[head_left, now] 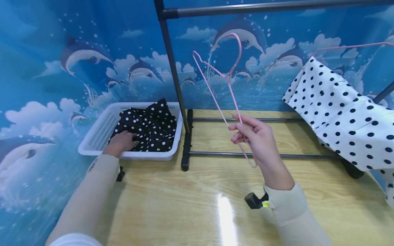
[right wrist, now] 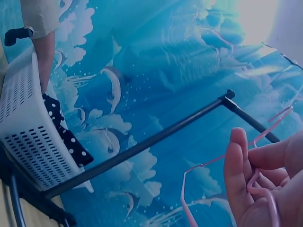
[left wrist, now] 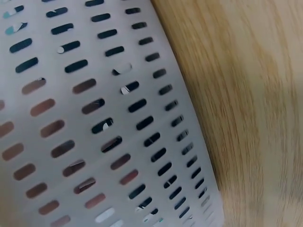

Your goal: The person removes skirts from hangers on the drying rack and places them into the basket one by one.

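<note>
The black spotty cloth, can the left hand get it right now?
Probably yes: the left hand is over the rim of the white basket, right at the black spotty cloth, and nothing seems between them.

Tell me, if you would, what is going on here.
A person's right hand holds a bare pink hanger in front of a black rack, while the left hand reaches into a white basket and touches the white-dotted black cloth there. Whether it grips the cloth is unclear. To the right, a black-dotted white cloth drapes over another pink hanger.
</note>
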Available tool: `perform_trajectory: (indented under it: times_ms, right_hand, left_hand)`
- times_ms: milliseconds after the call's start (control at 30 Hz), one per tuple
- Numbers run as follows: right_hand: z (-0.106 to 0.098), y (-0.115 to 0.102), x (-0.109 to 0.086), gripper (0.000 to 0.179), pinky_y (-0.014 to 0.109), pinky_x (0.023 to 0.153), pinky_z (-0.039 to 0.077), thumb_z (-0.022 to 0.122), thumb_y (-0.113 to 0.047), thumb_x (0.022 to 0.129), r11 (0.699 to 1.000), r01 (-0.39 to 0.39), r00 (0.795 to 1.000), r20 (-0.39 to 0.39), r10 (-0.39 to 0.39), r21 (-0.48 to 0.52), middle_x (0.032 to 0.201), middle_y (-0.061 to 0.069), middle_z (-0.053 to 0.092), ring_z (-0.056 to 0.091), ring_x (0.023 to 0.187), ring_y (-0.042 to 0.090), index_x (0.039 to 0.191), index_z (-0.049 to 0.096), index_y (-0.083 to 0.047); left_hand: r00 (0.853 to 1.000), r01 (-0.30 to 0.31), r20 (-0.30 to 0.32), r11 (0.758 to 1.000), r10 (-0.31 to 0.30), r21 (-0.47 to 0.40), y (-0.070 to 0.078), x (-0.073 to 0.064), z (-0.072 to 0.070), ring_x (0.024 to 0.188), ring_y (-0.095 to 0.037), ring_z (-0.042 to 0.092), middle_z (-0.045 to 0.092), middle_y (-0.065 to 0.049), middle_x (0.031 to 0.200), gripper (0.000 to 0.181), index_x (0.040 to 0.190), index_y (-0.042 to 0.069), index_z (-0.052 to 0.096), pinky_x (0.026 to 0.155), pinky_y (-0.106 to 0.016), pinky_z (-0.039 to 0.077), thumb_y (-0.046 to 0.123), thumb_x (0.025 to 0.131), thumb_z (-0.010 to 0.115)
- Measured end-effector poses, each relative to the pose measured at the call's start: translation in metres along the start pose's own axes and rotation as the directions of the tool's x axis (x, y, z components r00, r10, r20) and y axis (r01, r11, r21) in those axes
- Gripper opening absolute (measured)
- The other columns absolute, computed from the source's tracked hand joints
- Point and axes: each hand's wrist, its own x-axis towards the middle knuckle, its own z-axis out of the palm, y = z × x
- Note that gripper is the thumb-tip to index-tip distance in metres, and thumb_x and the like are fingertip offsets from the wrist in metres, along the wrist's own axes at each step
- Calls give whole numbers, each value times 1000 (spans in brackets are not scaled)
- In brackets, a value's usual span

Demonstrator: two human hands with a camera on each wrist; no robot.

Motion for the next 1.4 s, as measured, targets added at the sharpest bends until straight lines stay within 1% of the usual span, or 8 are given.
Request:
perform_trajectory:
  times_ms: [200, 467, 533, 633, 767, 967, 1133, 1400]
  right_hand:
    - [9, -10, 9, 34, 24, 63, 57, 56, -9, 99, 998, 56, 998, 16, -56, 7, 89, 6, 72, 66, 63, 11, 131, 57, 3]
    - [19, -23, 16, 35, 25, 65, 57, 57, -10, 99, 998, 63, 997, 32, -63, 22, 91, 7, 73, 67, 64, 11, 131, 57, 1]
    - [21, -24, 18, 35, 25, 65, 57, 56, -11, 99, 998, 65, 997, 35, -66, 23, 91, 5, 73, 67, 64, 11, 131, 57, 1]
    - [25, -25, 22, 34, 25, 64, 57, 56, -11, 99, 998, 65, 997, 35, -66, 23, 90, 5, 73, 67, 64, 12, 131, 57, 1]
    - [28, -25, 26, 33, 25, 64, 57, 54, -9, 100, 999, 48, 998, 42, -49, 18, 89, 4, 73, 67, 64, 11, 131, 57, 0]
    - [31, -27, 30, 33, 25, 64, 57, 54, -9, 100, 999, 54, 998, 32, -54, 4, 90, 5, 72, 67, 64, 11, 131, 58, -1]
    - [32, -28, 33, 33, 25, 65, 57, 55, -9, 99, 998, 57, 998, 36, -57, 5, 90, 6, 72, 67, 64, 12, 132, 57, -1]
    - [33, -31, 38, 33, 26, 65, 58, 54, -9, 100, 999, 45, 998, 36, -45, -6, 92, 8, 72, 67, 64, 12, 131, 58, -1]
  left_hand:
    - [999, -27, -36, 998, 25, -55, 2, 4, -3, 132, -50, 33, 36, -33, 144, 53, 143, -5, 41, 107, -60, 30, 30, 103, 43]
    - [978, -37, -207, 993, 13, -112, 0, 9, -2, 114, -45, 53, 56, -28, 127, 42, 131, -4, 54, 95, -58, 42, 26, 102, 46]
    - [955, -30, -297, 989, -15, -148, 0, 6, -3, 100, -41, 59, 62, -26, 113, 36, 122, -4, 59, 84, -54, 48, 23, 102, 47]
    - [888, -27, -452, 972, -84, -234, -1, 1, -4, 86, -36, 61, 65, -24, 98, 31, 113, -5, 62, 74, -49, 50, 19, 101, 46]
    - [809, -60, -564, 931, -166, -360, 4, -8, -11, 91, -38, 59, 62, -24, 103, 34, 116, -5, 61, 80, -51, 49, 21, 103, 43]
    - [738, -210, -661, 885, -137, -417, 32, -26, -41, 103, -37, 55, 59, -22, 112, 41, 122, -1, 59, 91, -53, 45, 30, 105, 39]
    - [721, -338, -687, 819, -92, -464, 61, -36, -62, 112, -34, 54, 60, -19, 119, 44, 126, 2, 57, 99, -50, 42, 35, 105, 39]
    - [764, -474, -644, 661, -19, -581, 99, -46, -94, 130, -28, 46, 52, -12, 138, 52, 142, 13, 44, 107, -47, 38, 47, 103, 39]
